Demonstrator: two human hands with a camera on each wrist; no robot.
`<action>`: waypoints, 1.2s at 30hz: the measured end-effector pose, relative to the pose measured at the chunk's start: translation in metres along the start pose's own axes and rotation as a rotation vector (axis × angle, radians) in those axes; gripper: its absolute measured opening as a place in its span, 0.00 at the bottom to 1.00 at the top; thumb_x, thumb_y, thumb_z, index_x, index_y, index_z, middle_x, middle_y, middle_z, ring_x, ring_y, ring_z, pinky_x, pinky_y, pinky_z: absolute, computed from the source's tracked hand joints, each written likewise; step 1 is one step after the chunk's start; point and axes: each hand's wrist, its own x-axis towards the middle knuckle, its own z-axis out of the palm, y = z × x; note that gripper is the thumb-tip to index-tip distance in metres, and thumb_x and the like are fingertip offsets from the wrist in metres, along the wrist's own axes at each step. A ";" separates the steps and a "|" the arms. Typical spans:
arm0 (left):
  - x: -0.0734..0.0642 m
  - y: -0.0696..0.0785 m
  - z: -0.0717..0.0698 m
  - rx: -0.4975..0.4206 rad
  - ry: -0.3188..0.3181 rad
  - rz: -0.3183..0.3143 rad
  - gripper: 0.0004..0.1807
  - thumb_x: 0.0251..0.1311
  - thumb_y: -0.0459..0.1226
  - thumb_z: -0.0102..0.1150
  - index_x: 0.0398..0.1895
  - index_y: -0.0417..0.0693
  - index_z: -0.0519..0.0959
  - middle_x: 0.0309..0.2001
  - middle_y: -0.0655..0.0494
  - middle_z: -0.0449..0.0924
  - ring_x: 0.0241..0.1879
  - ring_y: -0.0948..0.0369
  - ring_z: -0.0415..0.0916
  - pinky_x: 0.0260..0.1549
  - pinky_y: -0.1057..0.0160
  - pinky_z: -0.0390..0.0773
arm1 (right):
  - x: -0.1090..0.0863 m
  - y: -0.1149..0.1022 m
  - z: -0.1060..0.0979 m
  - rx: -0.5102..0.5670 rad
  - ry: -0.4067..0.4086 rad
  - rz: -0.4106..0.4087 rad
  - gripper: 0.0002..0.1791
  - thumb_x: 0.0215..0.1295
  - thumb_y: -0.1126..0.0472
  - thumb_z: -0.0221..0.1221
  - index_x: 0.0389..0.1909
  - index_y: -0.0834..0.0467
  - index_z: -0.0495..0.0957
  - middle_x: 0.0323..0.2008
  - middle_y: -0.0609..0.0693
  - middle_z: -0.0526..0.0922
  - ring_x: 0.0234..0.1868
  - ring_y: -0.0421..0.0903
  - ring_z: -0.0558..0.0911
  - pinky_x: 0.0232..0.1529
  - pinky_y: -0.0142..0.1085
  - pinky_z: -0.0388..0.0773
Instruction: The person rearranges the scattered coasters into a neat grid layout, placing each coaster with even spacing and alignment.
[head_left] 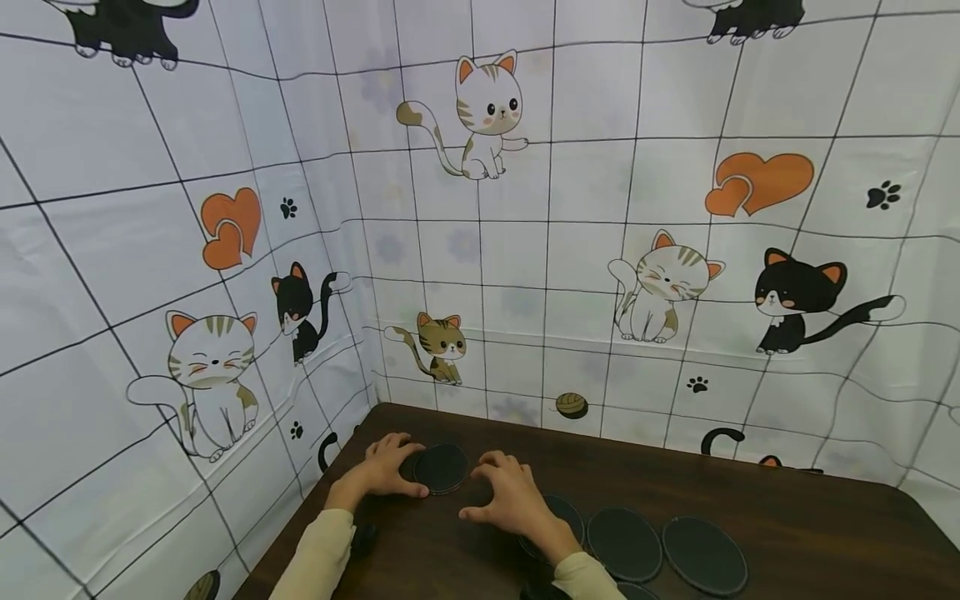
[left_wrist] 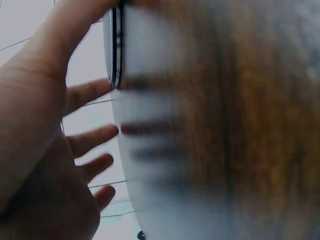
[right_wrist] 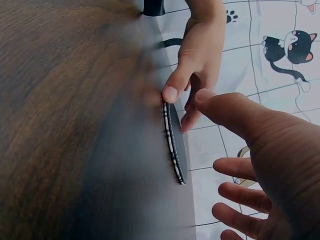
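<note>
A round black coaster [head_left: 441, 468] with pale edge stitching lies on the dark wooden table; its rim looks layered, possibly two stacked. My left hand [head_left: 386, 468] holds its left side between thumb and index finger. In the left wrist view, the other fingers of that hand [left_wrist: 47, 125] spread away from the coaster's edge [left_wrist: 116, 50]. To the right of the coaster, my right hand [head_left: 513, 497] hovers with fingers apart and loosely bent, holding nothing. From the right wrist, the coaster's edge [right_wrist: 175, 145] shows beneath the left thumb, apart from my right hand [right_wrist: 280, 165].
More round black coasters lie at the right: one [head_left: 625, 544] in the middle, another [head_left: 705, 556] farther right, others partly hidden by my right forearm. Cat-print sheeting [head_left: 517, 250] hangs behind and left of the table [head_left: 825, 521]. A dark object [head_left: 365, 537] sits by my left wrist.
</note>
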 end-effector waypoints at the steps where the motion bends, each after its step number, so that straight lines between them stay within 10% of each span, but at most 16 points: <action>1: 0.000 0.001 0.000 -0.008 -0.014 0.015 0.45 0.52 0.60 0.75 0.70 0.50 0.73 0.71 0.34 0.59 0.71 0.34 0.51 0.63 0.28 0.50 | -0.001 0.000 0.001 -0.007 -0.001 0.008 0.33 0.55 0.38 0.74 0.55 0.55 0.83 0.61 0.54 0.73 0.60 0.58 0.72 0.56 0.59 0.66; 22: 0.005 0.022 0.002 -0.081 -0.106 0.141 0.45 0.49 0.59 0.77 0.69 0.53 0.73 0.74 0.37 0.56 0.72 0.34 0.49 0.64 0.28 0.47 | 0.000 0.009 0.021 -0.136 -0.003 0.105 0.49 0.47 0.29 0.73 0.58 0.65 0.80 0.58 0.60 0.73 0.57 0.61 0.71 0.52 0.59 0.66; 36: -0.004 0.013 0.002 -0.114 -0.112 0.129 0.45 0.49 0.57 0.78 0.69 0.52 0.73 0.74 0.38 0.56 0.72 0.34 0.50 0.63 0.27 0.49 | 0.004 0.000 0.034 -0.099 0.057 0.153 0.35 0.53 0.36 0.74 0.43 0.64 0.83 0.54 0.58 0.74 0.53 0.58 0.71 0.48 0.54 0.62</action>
